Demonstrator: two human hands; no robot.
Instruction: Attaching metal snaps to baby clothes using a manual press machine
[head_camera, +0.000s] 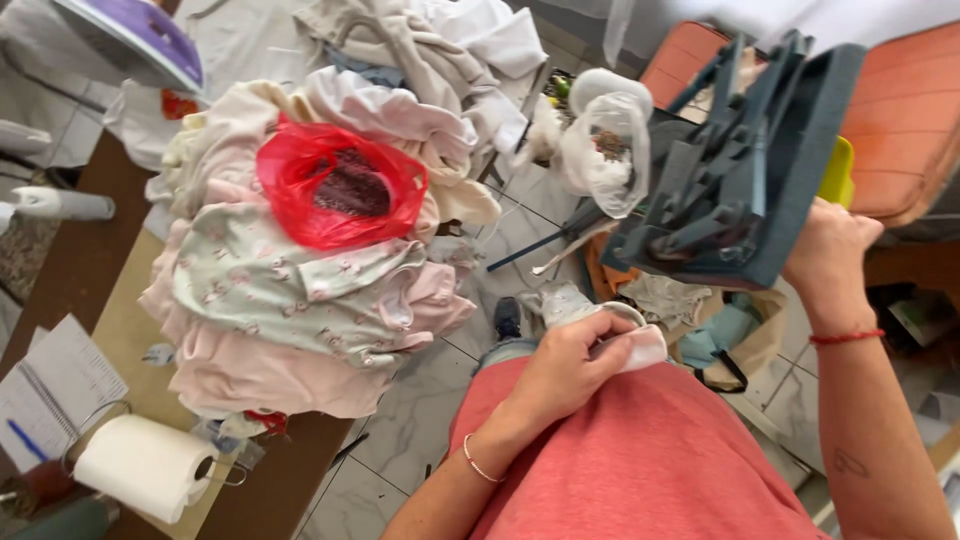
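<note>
My left hand is closed around a small white cloth, held against my coral-red shirt. My right hand grips the edge of a dark grey-blue plastic crate-like stool, lifted and tilted so its ribbed underside faces me. A red string bracelet sits on my right wrist. A thin bracelet is on my left wrist.
A table at left carries a heap of pale clothes with a red plastic bag on top, a paper towel roll and a notebook. White bags, orange cushions and clutter cover the tiled floor.
</note>
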